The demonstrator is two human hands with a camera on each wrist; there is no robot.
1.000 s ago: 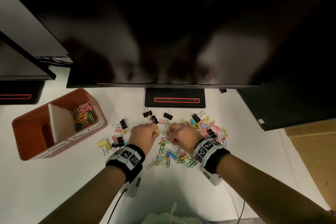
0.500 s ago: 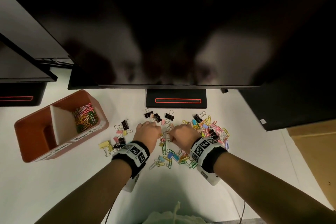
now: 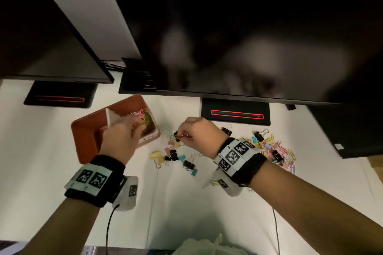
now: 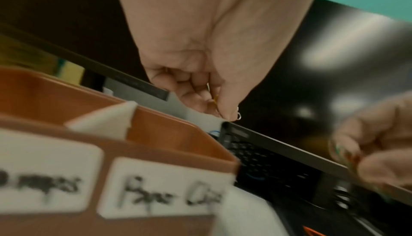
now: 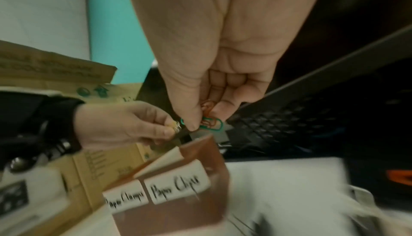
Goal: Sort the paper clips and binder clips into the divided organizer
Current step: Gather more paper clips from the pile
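Head view: our left hand (image 3: 122, 136) is over the orange organizer's (image 3: 87, 130) right compartment where coloured paper clips (image 3: 143, 117) already lie, so we should release low inside the walls; binder clips (image 3: 176, 155) remain loose on the desk. Left wrist: left hand pinches a thin yellowish clip (image 4: 215, 99), above the box. Right wrist: right hand (image 5: 214, 88) pinches green and orange paper clips (image 5: 210, 122), compartment labelled "Paper Clips" below.

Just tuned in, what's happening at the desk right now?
A person is sorting clips. The left hand pinches a few paper clips over the brown divided organizer, above the compartment already holding paper clips. The right hand pinches green and orange paper clips nearby. Binder clips and a mixed pile lie unsorted on the white desk.
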